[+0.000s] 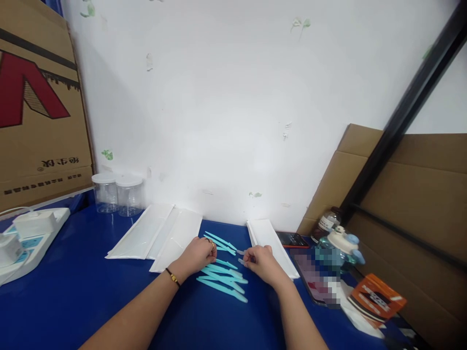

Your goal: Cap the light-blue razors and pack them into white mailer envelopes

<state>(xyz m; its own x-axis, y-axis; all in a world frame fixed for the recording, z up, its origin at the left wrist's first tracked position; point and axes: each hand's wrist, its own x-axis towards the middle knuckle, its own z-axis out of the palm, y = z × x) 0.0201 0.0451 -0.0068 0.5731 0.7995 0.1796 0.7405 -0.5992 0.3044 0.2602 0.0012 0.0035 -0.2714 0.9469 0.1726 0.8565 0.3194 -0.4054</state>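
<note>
Several slim turquoise eyebrow razors with clear tips lie fanned in a loose column on the blue table. More of these razors form a group farther back, near the wall. My left hand, wearing a ring and a dark bracelet, is closed at the handle end of a razor in the middle of the column. Opposite it, my right hand has thumb and fingers pinched together at the clear razor tips. Its fingertips partly hide what they grip.
White flat packets lie left, and another white packet lies right. Two clear lidded jars and a power strip stand left. Rightward are a phone, a teal-and-white bottle, an orange pouch and cardboard.
</note>
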